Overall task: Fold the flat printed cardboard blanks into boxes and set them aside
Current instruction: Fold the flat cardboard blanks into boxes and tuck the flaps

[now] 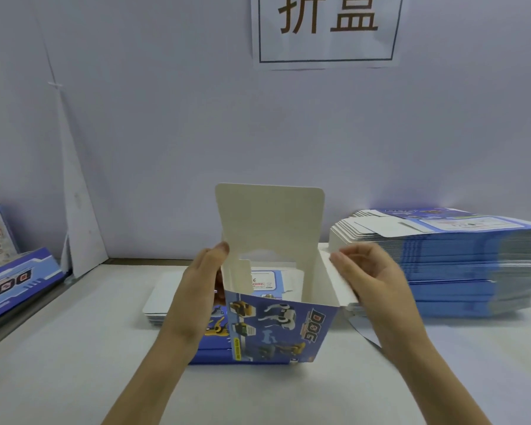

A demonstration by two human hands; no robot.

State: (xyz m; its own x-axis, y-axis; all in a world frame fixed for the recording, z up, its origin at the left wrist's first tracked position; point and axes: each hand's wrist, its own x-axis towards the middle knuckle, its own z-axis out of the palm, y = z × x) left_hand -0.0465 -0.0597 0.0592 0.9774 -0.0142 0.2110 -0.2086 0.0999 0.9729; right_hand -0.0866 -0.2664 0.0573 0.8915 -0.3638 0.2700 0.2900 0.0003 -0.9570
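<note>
Two hands, set apart, flank a half-erected printed carton point(282, 326) at the middle of the white table point(74, 378). Left hand point(196, 289) lies against the carton's left wall, thumb at the upper corner; its fingers are hidden, so whether they curl round the card cannot be told. Right hand point(371, 280) pinches the white side flap point(339, 280) between thumb and curled fingers. Tall lid flap point(270, 219), plain white card with rounded corners, stands upright at the rear; the open mouth shows unprinted inner walls. Glossy blue front panel carries robot-dog pictures and the word "DOG". Beneath and behind, a low pile of blanks point(163, 302) is largely covered. Right: thick stack of flat blanks point(472, 265), blurred and cut off by the frame edge. Left: finished boxes point(13, 280), partly cropped. Paper sign point(327, 26) on the grey wall, its top cut off.
</note>
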